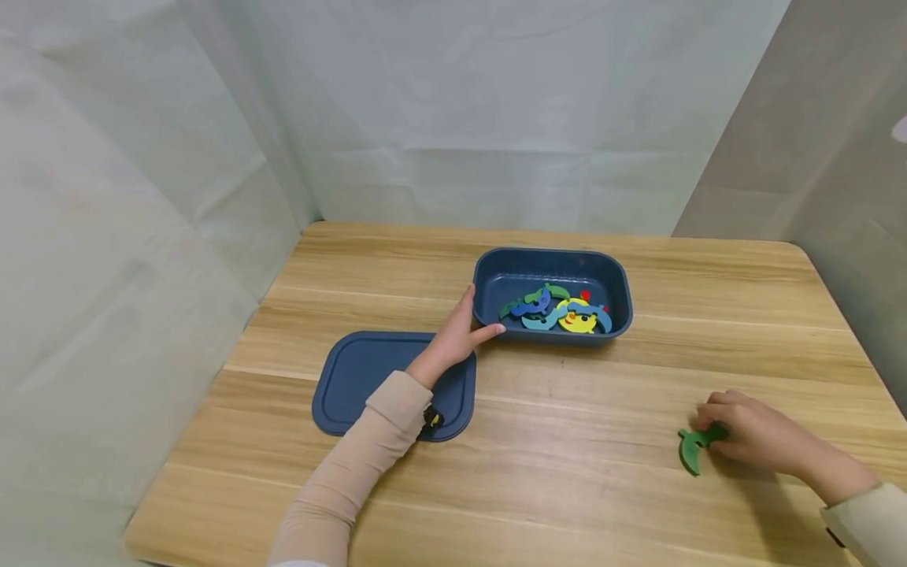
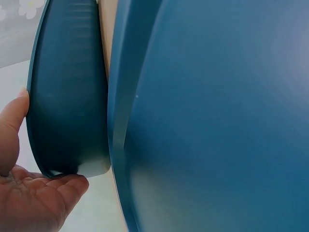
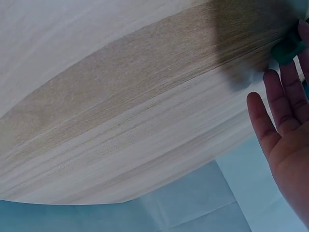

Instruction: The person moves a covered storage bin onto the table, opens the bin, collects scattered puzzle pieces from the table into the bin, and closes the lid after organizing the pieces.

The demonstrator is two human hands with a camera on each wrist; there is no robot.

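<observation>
Here the wooden worktop [image 1: 638, 378] fills the lower two thirds of the head view, with pale sheeting hung behind it and down both sides. Near the middle of the frame, a little right of centre, stands a dark blue rectangular plastic box [image 1: 552, 266] with its top off. Its flat blue lid [image 1: 354, 378] lies on the worktop to the lower left of it, well apart from the box, and the left forearm in a beige sleeve [image 1: 354, 472] crosses over the lid's right part.

The left hand [image 1: 457, 335] sits at the box's near left corner; its grip is on the box itself, fingers along the left wall and thumb stretched along the front wall. The left wrist view shows the same hold from close by, with the thumb [image 2: 12, 125] and the palm against the box's rounded corner [image 2: 67, 121].

Inside the box, on the front half of its floor, lies a heap of flat curved puzzle pieces [image 1: 556, 311]: blue, teal, green, and one yellow with red bits.

At the lower right of the frame the right hand [image 1: 754, 433] rests on the worktop, its fingers bent down onto a green crescent-shaped puzzle piece [image 1: 693, 449] that lies flat there, far from the box. The fingertips cover the piece's upper end; whether they pinch it or only press on it I cannot tell
</observation>
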